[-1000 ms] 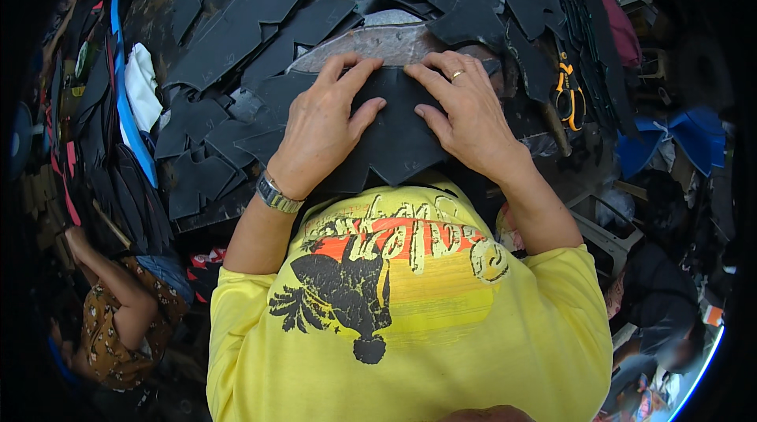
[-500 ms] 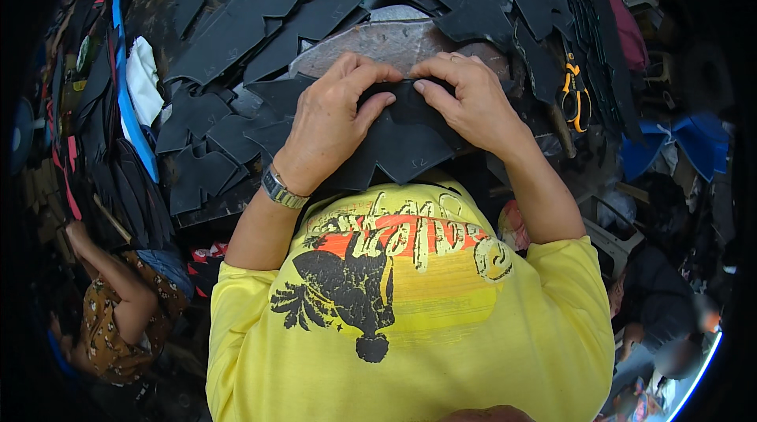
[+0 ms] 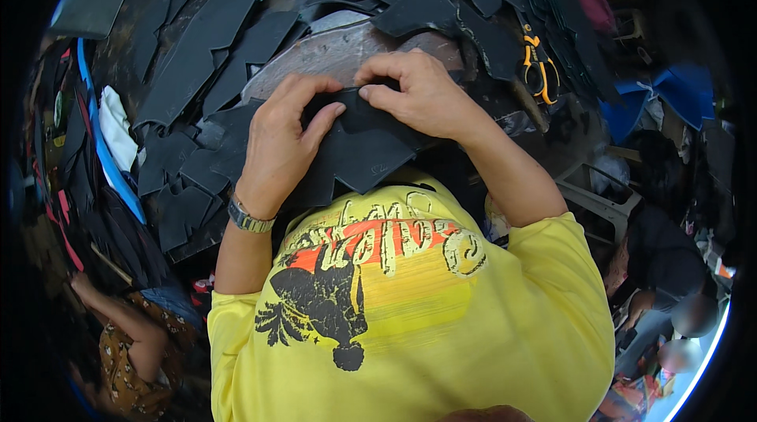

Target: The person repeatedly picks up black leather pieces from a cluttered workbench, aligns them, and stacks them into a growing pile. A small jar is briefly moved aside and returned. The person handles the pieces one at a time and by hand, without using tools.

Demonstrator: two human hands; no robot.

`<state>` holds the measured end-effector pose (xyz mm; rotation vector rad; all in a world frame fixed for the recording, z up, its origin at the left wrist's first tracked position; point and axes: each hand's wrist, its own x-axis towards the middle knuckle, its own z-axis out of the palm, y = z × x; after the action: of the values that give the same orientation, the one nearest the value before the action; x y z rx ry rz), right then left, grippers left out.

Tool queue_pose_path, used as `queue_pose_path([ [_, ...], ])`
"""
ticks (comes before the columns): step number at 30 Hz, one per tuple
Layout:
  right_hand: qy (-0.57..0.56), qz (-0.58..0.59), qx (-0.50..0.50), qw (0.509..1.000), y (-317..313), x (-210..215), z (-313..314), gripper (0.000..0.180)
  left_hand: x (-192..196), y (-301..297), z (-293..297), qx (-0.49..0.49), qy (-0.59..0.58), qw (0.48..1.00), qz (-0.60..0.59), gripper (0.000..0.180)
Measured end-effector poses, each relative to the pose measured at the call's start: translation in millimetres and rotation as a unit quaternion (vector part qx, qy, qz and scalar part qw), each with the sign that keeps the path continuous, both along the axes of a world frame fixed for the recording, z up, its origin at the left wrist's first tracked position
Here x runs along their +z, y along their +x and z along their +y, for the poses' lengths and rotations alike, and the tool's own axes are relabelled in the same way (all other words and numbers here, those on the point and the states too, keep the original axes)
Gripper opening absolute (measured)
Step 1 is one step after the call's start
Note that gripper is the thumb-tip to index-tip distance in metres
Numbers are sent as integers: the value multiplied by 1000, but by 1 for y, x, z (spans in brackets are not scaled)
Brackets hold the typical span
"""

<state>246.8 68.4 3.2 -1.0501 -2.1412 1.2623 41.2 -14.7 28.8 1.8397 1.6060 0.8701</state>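
A black, leather-like cut piece (image 3: 364, 147) with a notched near edge lies in front of my chest. Its far edge is pinched by my left hand (image 3: 285, 132), with the fingers over the edge and the thumb on the near side. Close to it, my right hand (image 3: 422, 97) grips the same edge between thumb and fingertips. The two thumbs are a small gap apart, and the fingertips partly hide the edge. Just beyond my hands lies a worn grey-brown slab (image 3: 303, 61).
Black cut pieces (image 3: 209, 39) cover much of the worktable. Orange-handled scissors (image 3: 539, 75) lie at the right, with a wooden handle (image 3: 528, 106) next to them. White cloth (image 3: 117, 128) and a blue strip (image 3: 101, 146) are at the left. A co-worker's arm (image 3: 130, 319) shows lower left.
The view has shifted and tilted, so the table and scissors appear further left. Both hands keep their pinch on the black piece's far edge, thumbs still close together.
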Motion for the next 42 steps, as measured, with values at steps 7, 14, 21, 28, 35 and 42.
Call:
queue_pose_path([
  [7, -2, 33, -21, 999, -2, 3, 1, 22, 8, 6, -3, 33, 37, 998, 32, 33],
  [14, 83, 103, -4, 991, -3, 29, 9, 15, 30, 7, -26, -40, -25, 999, -19, 27],
  [21, 140, 129, 21, 982, -35, 52, 50, 25, 16, 12, -33, -123, -54, 990, -39, 25],
  [28, 295, -55, -37, 953, 18, 51, 70, 38, 23, -18, -46, -138, -97, 981, -97, 25],
  [35, 229, -258, -102, 933, 55, 38, 61, 52, 15, -19, -46, -84, -95, 982, -139, 26],
  [42, 262, -237, -137, 925, 48, 22, 58, 37, 4, -17, -45, -38, -94, 982, -159, 26],
])
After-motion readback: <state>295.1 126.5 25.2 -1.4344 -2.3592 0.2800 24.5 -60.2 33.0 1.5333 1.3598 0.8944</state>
